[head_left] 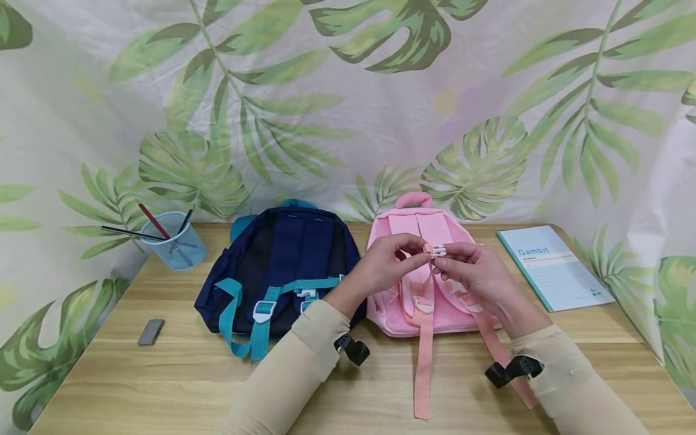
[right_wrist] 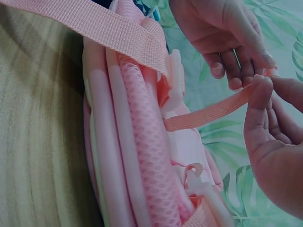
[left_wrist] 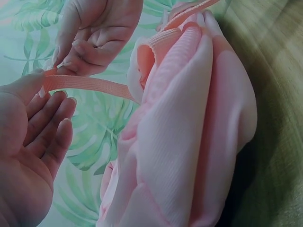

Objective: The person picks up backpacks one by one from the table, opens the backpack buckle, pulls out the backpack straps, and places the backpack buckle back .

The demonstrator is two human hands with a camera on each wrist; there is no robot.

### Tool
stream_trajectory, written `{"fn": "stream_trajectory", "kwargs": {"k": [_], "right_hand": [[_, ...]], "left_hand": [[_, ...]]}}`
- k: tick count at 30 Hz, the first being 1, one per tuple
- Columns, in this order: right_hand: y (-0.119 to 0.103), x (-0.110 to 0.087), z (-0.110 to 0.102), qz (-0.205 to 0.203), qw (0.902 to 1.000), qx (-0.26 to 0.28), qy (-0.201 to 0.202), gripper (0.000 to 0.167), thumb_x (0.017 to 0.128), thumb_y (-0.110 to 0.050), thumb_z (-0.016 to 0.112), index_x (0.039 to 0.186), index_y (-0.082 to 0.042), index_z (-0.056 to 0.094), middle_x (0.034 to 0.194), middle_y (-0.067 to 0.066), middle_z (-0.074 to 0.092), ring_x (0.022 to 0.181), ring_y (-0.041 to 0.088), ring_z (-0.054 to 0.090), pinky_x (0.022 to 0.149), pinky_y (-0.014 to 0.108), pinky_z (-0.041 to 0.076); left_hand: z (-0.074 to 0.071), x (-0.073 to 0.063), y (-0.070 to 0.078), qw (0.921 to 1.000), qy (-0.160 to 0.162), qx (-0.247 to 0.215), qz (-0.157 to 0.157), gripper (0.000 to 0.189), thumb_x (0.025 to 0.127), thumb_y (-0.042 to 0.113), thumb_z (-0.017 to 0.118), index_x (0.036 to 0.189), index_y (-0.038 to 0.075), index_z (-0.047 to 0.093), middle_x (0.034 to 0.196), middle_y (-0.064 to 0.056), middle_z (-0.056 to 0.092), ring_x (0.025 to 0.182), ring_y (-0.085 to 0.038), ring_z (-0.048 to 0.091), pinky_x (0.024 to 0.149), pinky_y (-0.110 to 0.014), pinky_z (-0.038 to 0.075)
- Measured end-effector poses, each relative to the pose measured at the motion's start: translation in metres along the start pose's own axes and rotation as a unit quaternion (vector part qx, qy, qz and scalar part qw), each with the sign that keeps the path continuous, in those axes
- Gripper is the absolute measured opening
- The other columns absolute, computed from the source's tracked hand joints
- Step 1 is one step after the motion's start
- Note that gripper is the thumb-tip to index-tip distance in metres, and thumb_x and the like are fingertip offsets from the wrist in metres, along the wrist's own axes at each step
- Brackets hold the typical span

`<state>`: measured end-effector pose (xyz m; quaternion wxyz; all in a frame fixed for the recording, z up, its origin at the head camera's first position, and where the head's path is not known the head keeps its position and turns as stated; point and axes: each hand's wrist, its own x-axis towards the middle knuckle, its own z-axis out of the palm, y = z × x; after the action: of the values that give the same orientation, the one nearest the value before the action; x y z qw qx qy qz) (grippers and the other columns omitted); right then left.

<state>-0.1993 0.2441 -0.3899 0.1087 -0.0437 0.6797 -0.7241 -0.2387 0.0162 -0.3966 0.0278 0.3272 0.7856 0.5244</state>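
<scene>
A pink backpack (head_left: 402, 226) stands on the table with its strap side facing me. Over it, my left hand (head_left: 383, 266) pinches a small white side-release buckle (head_left: 438, 249) between thumb and fingers, where a narrow peach strap (left_wrist: 94, 85) meets it. My right hand (head_left: 481, 275) meets it from the other side, its thumb and fingertip pinching the strap at the buckle. That strap runs taut from the backpack in the right wrist view. Fingertips partly hide the buckle. Two wider peach straps (head_left: 423, 368) hang down toward me, one through a white adjuster (head_left: 423, 304).
Left of the pink bag stands a navy backpack (head_left: 299, 241) with teal straps (head_left: 261, 332). A blue mesh pen cup (head_left: 182, 251) holds several pencils at the back left, near a grey eraser (head_left: 150, 332). A notebook (head_left: 554, 266) lies at the right.
</scene>
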Motion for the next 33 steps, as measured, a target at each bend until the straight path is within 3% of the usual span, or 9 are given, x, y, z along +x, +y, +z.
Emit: {"fn": "stream_trajectory", "kwargs": {"k": [9,14,20,25,29,33], "right_hand": [[-0.007,-0.002,0.001,-0.01,0.9999,0.0,-0.005,0.024,0.104,0.003,0.066,0.127,-0.003,0.067,0.099,-0.006,0.079,0.089,0.008,0.076,0.081,0.02,0.062],[-0.008,-0.005,0.0,-0.028,0.9994,0.006,-0.02,0.019,0.105,0.003,0.064,0.117,-0.01,0.072,0.099,-0.004,0.079,0.088,0.01,0.076,0.081,0.021,0.062],[-0.007,-0.008,-0.003,-0.059,0.9968,0.015,-0.051,0.026,0.107,0.003,0.059,0.114,-0.016,0.075,0.101,-0.003,0.08,0.09,0.012,0.077,0.083,0.023,0.063],[-0.006,-0.007,-0.008,-0.075,0.994,-0.064,-0.048,0.019,0.109,-0.004,0.061,0.124,-0.006,0.071,0.102,-0.006,0.079,0.091,0.011,0.076,0.084,0.024,0.063],[-0.008,-0.006,-0.01,-0.063,0.9879,-0.14,-0.024,0.032,0.107,-0.01,0.067,0.135,0.006,0.063,0.101,-0.008,0.078,0.09,0.01,0.075,0.083,0.028,0.064],[-0.009,-0.006,-0.009,-0.063,0.9861,-0.153,-0.014,0.037,0.105,-0.008,0.069,0.138,0.009,0.061,0.101,-0.009,0.077,0.089,0.009,0.073,0.081,0.027,0.063]], "left_hand": [[-0.001,0.0,-0.001,0.9998,-0.016,0.012,-0.002,0.02,0.104,0.02,0.075,0.118,0.007,0.076,0.107,-0.007,0.077,0.096,-0.009,0.066,0.086,-0.021,0.053],[-0.002,0.0,-0.002,0.9997,-0.021,0.014,0.004,0.02,0.103,0.019,0.076,0.119,0.007,0.077,0.107,-0.008,0.077,0.095,-0.009,0.066,0.085,-0.021,0.054],[-0.004,0.001,0.0,0.9992,-0.031,0.025,0.008,0.019,0.104,0.02,0.075,0.118,0.008,0.077,0.105,-0.006,0.077,0.094,-0.01,0.065,0.085,-0.022,0.053],[-0.003,0.003,0.001,0.9987,-0.034,0.032,0.021,0.017,0.103,0.02,0.076,0.116,0.009,0.077,0.102,-0.005,0.076,0.091,-0.01,0.064,0.084,-0.021,0.053],[-0.003,0.005,0.002,0.9977,-0.041,0.047,0.027,0.016,0.103,0.019,0.075,0.115,0.009,0.077,0.101,-0.005,0.076,0.091,-0.008,0.063,0.084,-0.02,0.052],[-0.002,0.008,0.003,0.9968,-0.054,0.056,0.021,0.017,0.104,0.021,0.074,0.116,0.009,0.076,0.103,-0.005,0.076,0.093,-0.009,0.064,0.085,-0.019,0.051]]}}
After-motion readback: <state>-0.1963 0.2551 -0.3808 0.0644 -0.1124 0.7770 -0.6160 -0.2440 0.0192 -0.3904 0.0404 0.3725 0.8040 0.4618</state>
